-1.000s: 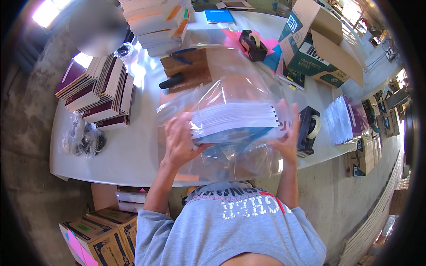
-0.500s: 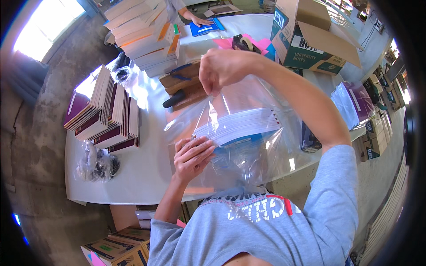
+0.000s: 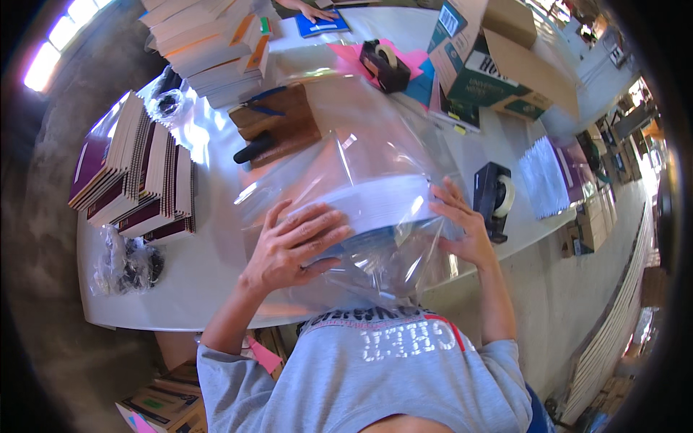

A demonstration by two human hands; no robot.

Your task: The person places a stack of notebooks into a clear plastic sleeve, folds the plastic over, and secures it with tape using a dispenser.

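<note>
A stack of white-paged notebooks (image 3: 382, 196) with a blue cover on its near side sits inside a clear plastic bag (image 3: 345, 153), close in front of my body. My left hand (image 3: 303, 242) grips the stack's left end through the film, with its fingers over the top and its thumb below. At the right end, my right hand (image 3: 464, 225) holds the stack the same way, fingertips on the corner. The bag's loose film spreads beyond the stack toward the far side and hangs crumpled toward my shirt.
Spiral notebooks with purple covers (image 3: 137, 173) stand piled at the left, near crumpled plastic (image 3: 123, 263). Beyond the bag lies a brown board (image 3: 292, 123) with a dark handle. Tape dispensers (image 3: 493, 202) (image 3: 385, 65), an open carton (image 3: 498, 79) and a tall paper stack (image 3: 209, 50) surround it.
My right hand has come down from the raised bag film to the stack's right end. My left hand has spread wider over the left end. A co-worker's hand stays on a blue book.
</note>
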